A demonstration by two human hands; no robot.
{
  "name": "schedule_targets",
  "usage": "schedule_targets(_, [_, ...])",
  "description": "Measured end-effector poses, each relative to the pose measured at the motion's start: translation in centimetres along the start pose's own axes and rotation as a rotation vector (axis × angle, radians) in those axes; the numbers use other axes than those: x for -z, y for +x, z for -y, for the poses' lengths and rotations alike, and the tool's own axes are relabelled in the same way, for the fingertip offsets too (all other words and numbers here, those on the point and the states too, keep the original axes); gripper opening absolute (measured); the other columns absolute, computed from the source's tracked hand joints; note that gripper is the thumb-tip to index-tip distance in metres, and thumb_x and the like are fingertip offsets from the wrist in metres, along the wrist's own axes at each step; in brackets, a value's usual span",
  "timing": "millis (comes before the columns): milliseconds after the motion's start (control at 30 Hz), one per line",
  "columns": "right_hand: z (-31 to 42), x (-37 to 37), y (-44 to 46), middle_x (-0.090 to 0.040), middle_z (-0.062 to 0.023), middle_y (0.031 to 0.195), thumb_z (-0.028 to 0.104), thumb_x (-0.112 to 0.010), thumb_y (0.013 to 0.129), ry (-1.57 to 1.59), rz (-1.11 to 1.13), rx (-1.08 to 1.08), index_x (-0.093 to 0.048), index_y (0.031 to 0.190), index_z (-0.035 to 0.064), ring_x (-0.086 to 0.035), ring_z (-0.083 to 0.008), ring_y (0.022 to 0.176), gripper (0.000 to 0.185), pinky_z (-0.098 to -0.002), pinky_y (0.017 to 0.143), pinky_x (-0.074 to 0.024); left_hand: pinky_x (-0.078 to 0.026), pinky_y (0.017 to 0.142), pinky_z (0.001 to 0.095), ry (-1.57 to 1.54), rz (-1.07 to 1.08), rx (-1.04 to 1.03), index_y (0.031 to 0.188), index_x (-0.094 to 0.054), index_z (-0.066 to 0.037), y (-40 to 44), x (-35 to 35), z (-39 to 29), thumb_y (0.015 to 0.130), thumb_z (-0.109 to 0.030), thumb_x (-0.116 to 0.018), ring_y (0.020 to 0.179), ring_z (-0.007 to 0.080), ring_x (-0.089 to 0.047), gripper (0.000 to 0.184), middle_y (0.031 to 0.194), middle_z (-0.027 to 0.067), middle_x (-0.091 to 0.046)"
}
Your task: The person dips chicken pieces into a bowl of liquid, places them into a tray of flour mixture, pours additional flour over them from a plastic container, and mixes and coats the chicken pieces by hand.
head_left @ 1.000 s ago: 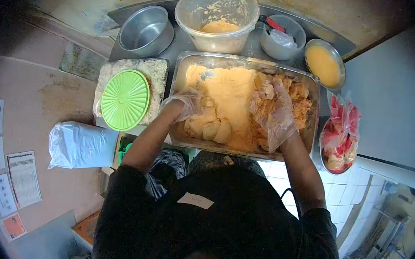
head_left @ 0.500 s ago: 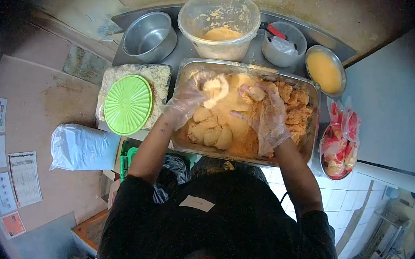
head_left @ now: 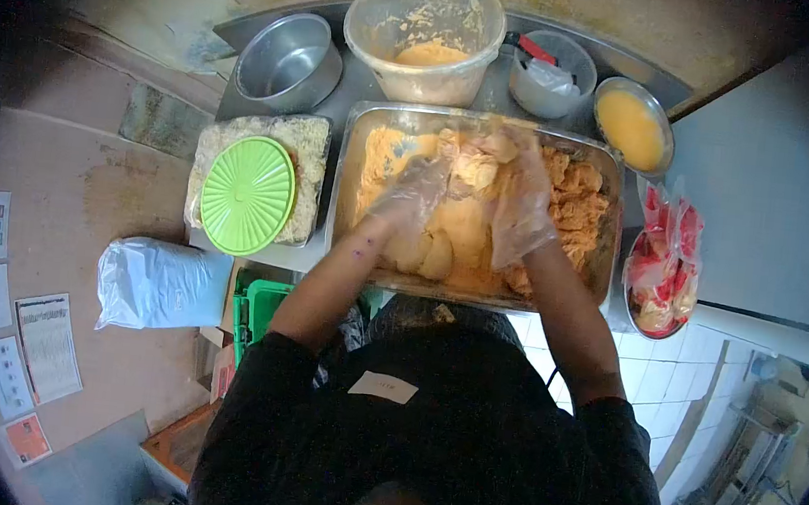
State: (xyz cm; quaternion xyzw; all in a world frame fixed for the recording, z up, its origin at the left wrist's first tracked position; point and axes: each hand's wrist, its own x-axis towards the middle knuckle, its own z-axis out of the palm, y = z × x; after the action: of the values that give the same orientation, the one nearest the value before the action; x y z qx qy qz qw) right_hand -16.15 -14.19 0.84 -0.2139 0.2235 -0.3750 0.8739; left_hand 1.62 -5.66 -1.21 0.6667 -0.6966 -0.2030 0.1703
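Note:
Both my hands wear clear plastic gloves and are close together over a steel tray (head_left: 608, 262) of orange, flour-like coating (head_left: 470, 225). My left hand (head_left: 417, 190) is closed at a pale, flour-coated piece of food (head_left: 474, 169). Just to its right is my right hand (head_left: 525, 191), its fingers smeared by motion around the upper part of the same clump. Whether one piece or two lie between the hands is hard to make out. Coated pieces (head_left: 435, 256) rest in the tray beneath my left wrist. Rougher, darker orange pieces (head_left: 575, 206) fill the tray's right end.
Behind the tray stand a metal pot (head_left: 291, 64), a plastic bucket (head_left: 420, 74), a small tub (head_left: 552, 77) and a bowl of yellow liquid (head_left: 633, 128). Left is a crumb-filled tray (head_left: 308, 146) under a green lid (head_left: 247, 194). A bowl with red-and-clear bags (head_left: 662, 263) sits right.
My left hand has moved right with its pale piece, and my right hand has come slightly up and left. The hands, apart before, now meet near the tray's middle.

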Motion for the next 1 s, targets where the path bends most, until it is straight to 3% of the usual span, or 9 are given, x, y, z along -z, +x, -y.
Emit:
schedule_targets(67, [1.0,-0.8,-1.8,-0.064,-0.008,0.11,0.054,-0.051,0.097,0.028,-0.079,-0.03,-0.054,0.128,0.0122,-0.063,-0.0242,0.102,0.052,-0.0478,0.082,-0.0562,-0.047,0.099,0.0442,-0.105,0.057,0.014,0.13,-0.054,-0.002,-1.3,1.3,0.8,0.09,-0.022,-0.06,0.106,0.0383,-0.063,0.045,0.115,0.0264,-0.063])
schedule_targets(133, [1.8,-1.1,-3.1,-0.065,-0.0083,0.107,0.058,-0.051,0.096,0.026,-0.137,-0.066,-0.055,0.123,0.0152,-0.065,-0.0253,0.095,0.051,-0.0512,0.077,-0.0573,-0.047,0.099,0.0445,-0.369,0.275,0.252,0.123,-0.057,-0.002,-2.0,5.0,-0.8,0.089,-0.03,-0.063,0.106,0.0375,-0.062,0.045,0.11,0.0246,-0.064])
schedule_targets(233, [1.5,0.8,-3.1,-0.065,-0.0082,0.107,0.057,-0.049,0.097,0.056,-0.04,-0.079,-0.055,0.12,0.0152,-0.065,-0.0263,0.095,0.049,-0.0509,0.078,-0.0577,-0.047,0.098,0.0441,0.162,0.686,-0.01,0.114,-0.059,-0.002,-2.4,3.6,3.5,0.087,-0.042,-0.064,0.106,0.0363,-0.063,0.049,0.106,0.0219,-0.065])
schedule_targets(367, [1.8,1.2,-4.0,-0.065,-0.0107,0.107,0.051,-0.05,0.099,0.047,-0.033,-0.096,-0.054,0.12,0.0096,-0.065,-0.0272,0.098,0.047,-0.0468,0.08,-0.0586,-0.049,0.095,0.044,0.238,0.387,-0.236,0.107,-0.062,-0.003,-3.8,0.6,8.8,0.088,-0.04,-0.065,0.101,0.0355,-0.065,0.042,0.105,0.0195,-0.067])
schedule_targets(467, [1.2,1.5,-4.1,-0.065,-0.0135,0.106,0.047,-0.051,0.1,0.06,-0.072,-0.083,-0.053,0.12,0.0073,-0.066,-0.0287,0.097,0.044,-0.045,0.08,-0.0594,-0.047,0.098,0.0414,0.496,0.772,0.031,0.122,-0.058,-0.006,-1.1,1.4,7.7,0.095,-0.025,-0.056,0.11,0.0321,-0.062,0.033,0.117,0.0185,-0.065])
schedule_targets(667, [0.3,1.7,-5.4,-0.065,-0.0158,0.109,0.049,-0.051,0.099,-0.013,-0.118,-0.078,-0.051,0.121,0.0089,-0.066,-0.0306,0.096,0.046,-0.0462,0.078,-0.0595,-0.05,0.093,0.0394,0.633,0.518,-0.164,0.11,-0.063,-0.004,-1.5,0.0,12.1,0.098,-0.022,-0.049,0.1,0.028,-0.064,0.026,0.109,0.0108,-0.067])
schedule_targets(867, [0.8,1.1,-6.7,-0.061,-0.0125,0.125,0.058,-0.048,0.098,-0.096,-0.178,-0.205,-0.049,0.127,0.0141,-0.064,-0.0294,0.102,0.052,-0.0455,0.072,-0.056,-0.05,0.092,0.0369,0.247,0.719,0.227,0.117,-0.061,-0.006,-0.1,6.5,5.7,0.092,-0.023,-0.06,0.091,0.0229,-0.061,0.031,0.107,0.0118,-0.065])
schedule_targets(967, [0.3,1.4,-6.6,-0.058,-0.0107,0.132,0.058,-0.047,0.098,-0.06,-0.126,-0.201,-0.049,0.13,0.0151,-0.063,-0.0291,0.105,0.054,-0.0465,0.072,-0.0546,-0.053,0.074,0.0292,-0.784,0.219,0.372,0.114,-0.062,-0.005,-1.6,6.5,5.2,0.089,-0.017,-0.065,0.083,0.0139,-0.062,0.028,0.095,0.0067,-0.066])
schedule_targets(1000, [0.2,1.0,-6.4,-0.057,-0.0108,0.133,0.058,-0.047,0.098,-0.046,-0.102,-0.205,-0.048,0.132,0.0151,-0.063,-0.0294,0.106,0.055,-0.0478,0.073,-0.0546,-0.053,0.075,0.028,-1.054,0.033,0.489,0.115,-0.061,-0.006,-2.1,6.5,3.2,0.092,-0.02,-0.065,0.084,0.0118,-0.061,0.027,0.101,0.0061,-0.066])
